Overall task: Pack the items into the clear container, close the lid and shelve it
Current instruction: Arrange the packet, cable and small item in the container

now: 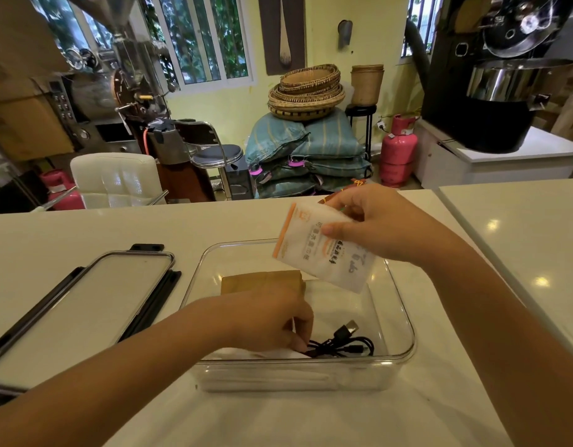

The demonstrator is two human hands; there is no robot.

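The clear container [404,321], a rounded-corner rectangular tub of transparent plastic, stands open on the pale glossy desk [85,227] just in front of the person. Inside it lie a flat tan cardboard-coloured packet [262,280] toward the far wall, a coiled black USB cable [343,345] near the front wall, and something thin and white [262,353] under the cable, too hidden to tell what it is. The left hand [272,321] reaches down into the tub with its fingers curled, pinching the cable at the coil's left end. The right hand [372,221] is raised above the container's far right corner, thumb and fingers pinching a soft white pouch [317,246] with an orange edge and printed lettering, tilted so its lower corner hangs over the tub. Behind that hand a bit of brown, patterned packaging [352,185] shows. The lid [85,304], a clear panel framed with black clip flaps, lies flat on the desk just left of the container.
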